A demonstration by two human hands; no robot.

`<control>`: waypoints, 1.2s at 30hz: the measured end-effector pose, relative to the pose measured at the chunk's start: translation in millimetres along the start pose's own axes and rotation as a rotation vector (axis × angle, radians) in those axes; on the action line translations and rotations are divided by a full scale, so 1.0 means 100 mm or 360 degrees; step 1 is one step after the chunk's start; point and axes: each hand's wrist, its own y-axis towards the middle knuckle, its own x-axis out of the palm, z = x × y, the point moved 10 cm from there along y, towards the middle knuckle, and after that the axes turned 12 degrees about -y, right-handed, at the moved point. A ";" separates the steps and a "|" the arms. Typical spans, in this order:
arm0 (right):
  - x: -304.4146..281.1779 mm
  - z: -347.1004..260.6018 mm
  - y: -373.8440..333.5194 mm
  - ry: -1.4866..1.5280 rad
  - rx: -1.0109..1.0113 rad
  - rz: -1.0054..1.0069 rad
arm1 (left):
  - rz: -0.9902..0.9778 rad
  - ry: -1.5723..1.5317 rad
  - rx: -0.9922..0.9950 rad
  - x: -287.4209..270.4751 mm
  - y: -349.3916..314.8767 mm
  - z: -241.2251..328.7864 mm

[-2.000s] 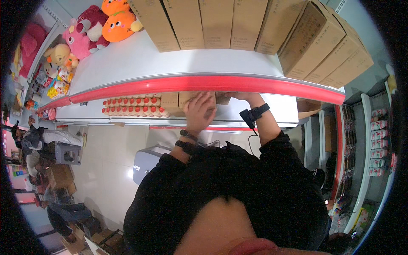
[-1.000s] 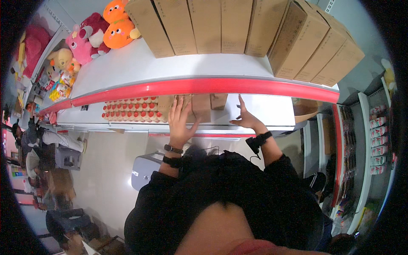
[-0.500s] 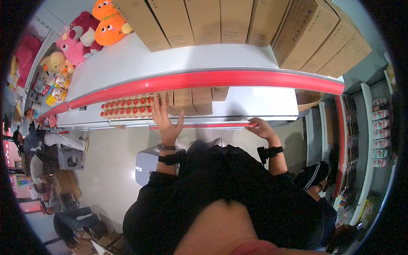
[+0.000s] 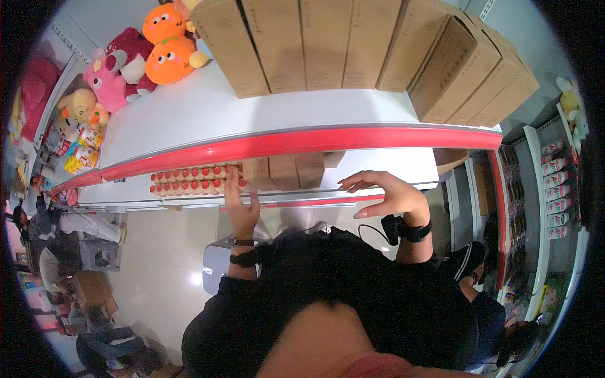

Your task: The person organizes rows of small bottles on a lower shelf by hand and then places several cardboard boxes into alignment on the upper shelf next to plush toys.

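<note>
My left hand [image 4: 242, 211] is open with its fingers stretched out, at the right end of rows of small red-capped bottles [image 4: 189, 179] on the lower shelf. Its fingertips overlap the last bottles, next to brown cardboard boxes [image 4: 282, 171]; whether they touch cannot be made out. My right hand [image 4: 398, 194] hovers in front of the lower shelf's right part, palm facing left. Its fingers and thumb are apart and nothing is between them. White surface of the lower shelf [image 4: 378, 165] shows behind it. The upper shelf's red edge strip [image 4: 302, 140] hides the back of the boxes.
Tall cardboard boxes [image 4: 271, 47] line the upper shelf, with plush toys [image 4: 167, 47] to their left. Side shelves at right hold white bottles [image 4: 556, 192]. A grey stool or box [image 4: 216, 268] stands on the floor at left. Other people [image 4: 47, 214] are at the far left and lower right.
My right hand has left the lower shelf's red front edge, rising and spreading its fingers. My left hand stays by the bottles, its fingers now closer together. The whole view has shifted slightly.
</note>
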 end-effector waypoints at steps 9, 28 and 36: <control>-0.80 -0.45 -0.15 -0.0297 -0.0219 0.1590 | -0.0212 -0.0027 0.0073 -0.02 0.16 -0.12; -1.28 -0.53 -0.72 -0.1610 0.0533 0.2659 | -0.0466 -0.0144 0.0120 0.01 0.18 -0.32; -1.40 -0.46 -0.81 -0.1492 0.0566 0.2902 | -0.0390 -0.0158 0.0211 0.00 0.27 -0.13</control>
